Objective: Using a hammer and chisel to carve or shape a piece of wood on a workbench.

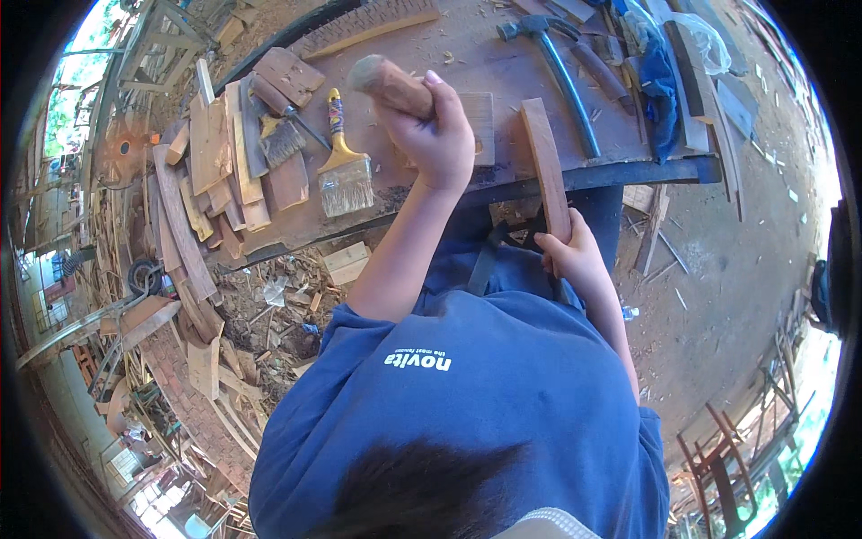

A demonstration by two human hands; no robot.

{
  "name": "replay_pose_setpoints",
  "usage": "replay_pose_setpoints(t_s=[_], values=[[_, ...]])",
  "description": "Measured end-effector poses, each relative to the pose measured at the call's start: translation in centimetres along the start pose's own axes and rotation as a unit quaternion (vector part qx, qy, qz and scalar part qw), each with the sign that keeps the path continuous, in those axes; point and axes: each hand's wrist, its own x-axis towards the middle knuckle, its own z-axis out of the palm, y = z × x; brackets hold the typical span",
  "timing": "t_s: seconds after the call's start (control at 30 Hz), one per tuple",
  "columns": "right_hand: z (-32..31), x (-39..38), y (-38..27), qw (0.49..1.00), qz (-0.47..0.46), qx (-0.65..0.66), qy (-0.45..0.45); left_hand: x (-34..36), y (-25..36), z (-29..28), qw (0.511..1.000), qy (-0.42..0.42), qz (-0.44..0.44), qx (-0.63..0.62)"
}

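The left hand (437,135) is closed in a fist around a thick, round brown wooden handle (391,85), whose blunt grey-worn end sticks up and to the left, out of the fist. The right hand (575,256) is wrapped around the near end of a long, narrow curved strip of reddish-brown wood (546,166); the strip's far end lies on the dusty brown workbench top (467,45), while the gripped end hangs out past the bench's front edge, over the person's blue-clad lap.

Just behind the left fist a pale square block of wood (480,126) lies on the bench, partly hidden by the hand. To its left lies 1 yellow-handled flat paintbrush (343,171), then a loose heap of short wooden offcuts (229,166). Beyond the strip a dark-handled claw hammer (557,63) lies, and a crumpled blue cloth (658,81) sits near the bench's right end.

The main risk, as I judge it, is the strip: it is held at 1 end only and juts off the bench, so a downward knock from the handle could make it pivot, slip from the fingers or jar them. What the handle's lower end carries is hidden by the fist, so I cannot tell how near a working edge is to the right hand.
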Motion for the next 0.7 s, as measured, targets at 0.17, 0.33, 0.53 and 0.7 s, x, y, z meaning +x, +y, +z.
replay_pose_setpoints(t_s=[0.17,0.33,0.53,0.7], values=[[0.1,-0.3,-0.1,1.0,0.001,0.015,0.01,-0.3,1.6,1.9,0.99,0.043,0.081,0.105],[0.2,-1.6,-1.7,0.99,-0.109,0.064,0.058,-0.8,0.7,1.5,0.99,0.012,0.067,0.123],[-3.2,-7.0,-13.4,0.94,-0.322,-0.051,0.103,-0.9,1.6,0.6,0.994,-0.029,0.041,0.097],[-1.8,-9.2,-19.4,0.904,-0.398,-0.136,0.08,-1.2,2.4,1.3,0.993,-0.062,-0.01,0.103]])
